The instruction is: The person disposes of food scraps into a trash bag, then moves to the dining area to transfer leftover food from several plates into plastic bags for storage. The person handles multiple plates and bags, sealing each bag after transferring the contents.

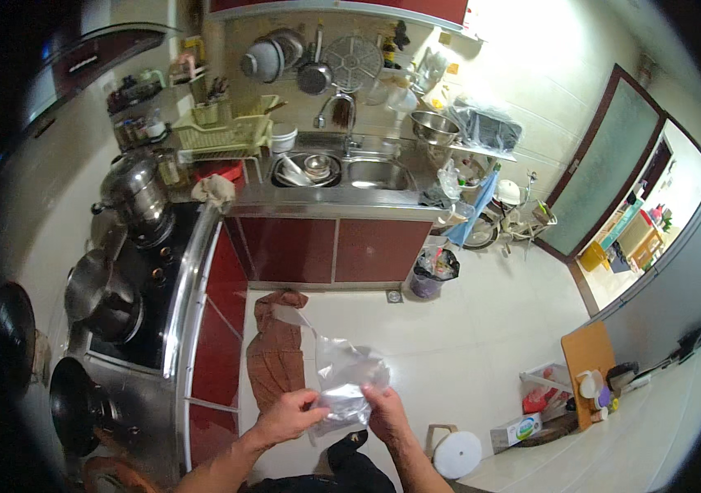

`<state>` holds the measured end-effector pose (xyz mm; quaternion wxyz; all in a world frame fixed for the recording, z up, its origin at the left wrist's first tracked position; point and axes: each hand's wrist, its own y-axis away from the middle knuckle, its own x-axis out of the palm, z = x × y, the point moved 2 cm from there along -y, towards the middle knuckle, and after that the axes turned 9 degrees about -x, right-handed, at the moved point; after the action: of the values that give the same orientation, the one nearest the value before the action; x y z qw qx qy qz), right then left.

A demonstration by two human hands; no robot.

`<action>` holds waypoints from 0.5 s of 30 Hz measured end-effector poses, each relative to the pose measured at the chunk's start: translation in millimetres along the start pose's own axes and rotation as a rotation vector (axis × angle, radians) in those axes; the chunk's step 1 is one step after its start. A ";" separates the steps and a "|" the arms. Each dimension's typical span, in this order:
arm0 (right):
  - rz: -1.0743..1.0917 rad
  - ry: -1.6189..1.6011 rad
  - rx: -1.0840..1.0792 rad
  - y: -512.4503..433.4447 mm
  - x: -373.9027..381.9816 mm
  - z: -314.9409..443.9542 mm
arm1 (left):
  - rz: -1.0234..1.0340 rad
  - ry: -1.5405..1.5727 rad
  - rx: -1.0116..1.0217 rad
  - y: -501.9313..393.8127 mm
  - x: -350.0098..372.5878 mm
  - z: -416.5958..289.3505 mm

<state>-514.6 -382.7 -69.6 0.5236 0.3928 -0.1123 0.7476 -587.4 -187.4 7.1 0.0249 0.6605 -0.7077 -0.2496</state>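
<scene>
Both hands hold a shiny, see-through plastic bag or film (347,370) above the tiled floor. At its lower left edge, my left hand (294,414) pinches the plastic between thumb and fingers. The right side of it is gripped by my right hand (384,411). A narrow strip of the plastic trails up and left, over a brown cloth (275,363) that lies on the floor. Whether anything is inside the plastic cannot be told.
Left is a gas hob (184,246) with a steel pot (135,194) and a pan (95,289). Ahead stand a double sink (378,175) and a lined waste bin (427,285). A white round stool (457,455) and a cutting board (578,376) are at the right.
</scene>
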 end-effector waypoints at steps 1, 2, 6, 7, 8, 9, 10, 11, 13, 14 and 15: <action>-0.028 -0.011 -0.064 -8.7 -12.4 25.9 | -0.014 0.035 0.018 -22.0 6.0 -18.1; -0.096 0.049 -0.100 -18.9 -23.5 49.4 | -0.030 0.071 0.040 -41.2 11.2 -36.3; -0.077 0.041 -0.208 -57.8 -60.7 124.9 | -0.043 0.065 0.103 -110.5 34.9 -93.4; -0.117 0.047 -0.199 -65.1 -69.5 136.8 | -0.037 0.062 0.154 -126.7 43.0 -104.2; -0.127 0.016 -0.200 -74.0 -77.7 147.5 | 0.008 0.070 0.130 -143.5 51.3 -111.8; -0.143 -0.034 -0.197 -83.2 -85.4 156.5 | 0.049 0.083 0.132 -161.0 59.2 -118.4; -0.151 -0.074 -0.169 -91.1 -92.1 162.2 | 0.092 0.094 0.134 -177.6 66.6 -123.5; -0.148 -0.070 -0.170 -100.8 -98.4 166.9 | 0.130 0.156 0.151 -194.4 75.0 -128.6; -0.079 -0.104 -0.196 -122.8 -109.8 173.9 | 0.218 0.289 0.158 -225.3 87.6 -135.7; -0.178 0.012 -0.208 -137.2 -119.2 178.7 | 0.243 0.152 0.101 -241.7 86.3 -136.7; -0.200 0.094 -0.244 -153.2 -128.3 185.9 | 0.241 0.195 0.161 -254.6 84.5 -139.2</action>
<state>-275.5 -514.1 -73.5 0.6439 0.3000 -0.1378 0.6902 -312.4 -312.8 5.7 0.0705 0.5916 -0.7938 -0.1220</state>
